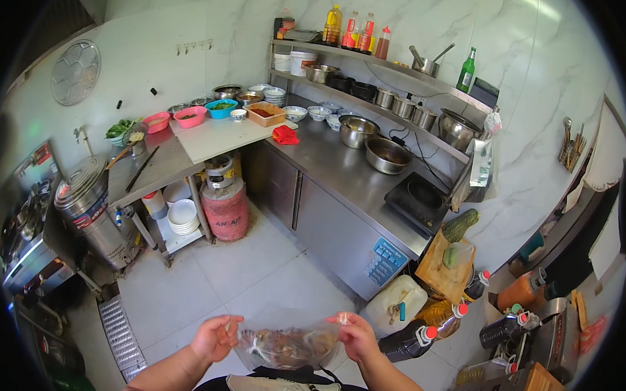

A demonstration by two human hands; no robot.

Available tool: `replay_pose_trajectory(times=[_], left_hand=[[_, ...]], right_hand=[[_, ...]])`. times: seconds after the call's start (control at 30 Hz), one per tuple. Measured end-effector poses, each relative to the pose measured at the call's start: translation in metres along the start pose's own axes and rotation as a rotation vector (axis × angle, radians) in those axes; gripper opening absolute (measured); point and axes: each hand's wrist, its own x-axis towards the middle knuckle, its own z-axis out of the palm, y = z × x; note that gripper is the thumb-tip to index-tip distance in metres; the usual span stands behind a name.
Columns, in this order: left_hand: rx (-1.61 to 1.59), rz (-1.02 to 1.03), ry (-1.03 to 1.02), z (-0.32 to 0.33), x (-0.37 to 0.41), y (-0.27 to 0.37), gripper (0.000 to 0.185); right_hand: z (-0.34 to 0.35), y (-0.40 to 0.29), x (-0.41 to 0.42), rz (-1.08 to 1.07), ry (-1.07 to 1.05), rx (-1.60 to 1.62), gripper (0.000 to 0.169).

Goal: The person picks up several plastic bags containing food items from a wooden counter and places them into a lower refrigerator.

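A clear plastic bag [287, 345] with brown, lumpy contents hangs between my two hands, close in front of my body. My left hand [217, 337] pinches the bag's upper left corner between thumb and fingers. At the upper right corner, my right hand [357, 335] grips the plastic the same way. The bag's upper edge is stretched between them over the tiled floor. What exactly the brown contents are cannot be told through the plastic.
A steel counter [339, 170] with bowls and an induction cooker [418, 199] stands ahead. A red gas cylinder [224, 208] stands beneath the left worktop. Large bottles [411, 343] and a white plastic jerrycan [396, 306] stand on the floor at right. A metal floor grate [122, 333] lies at left.
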Motion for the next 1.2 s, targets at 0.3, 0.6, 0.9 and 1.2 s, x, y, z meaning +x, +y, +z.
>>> replay_pose_trajectory(times=[0.3, 0.6, 0.9, 1.2], left_hand=[[0.234, 0.238, -0.173, 0.081, 0.174, 0.16, 0.031], [0.28, 0.475, -0.111, 0.222, 0.336, 0.341, 0.033], [0.316, 0.74, -0.462, 0.315, 0.487, 0.477, 0.043], [0.358, 0.275, -0.646, 0.276, 0.694, 0.507, 0.027]], right_hand=[[0.027, -0.085, 0.158, -0.26, -0.133, 0.059, 0.041], [0.073, -0.272, 0.364, -0.481, -0.413, 0.055, 0.041], [0.095, -0.419, 0.495, -0.888, -0.265, -0.162, 0.03], [0.041, -0.37, 0.617, -0.777, 0.244, -0.292, 0.032]])
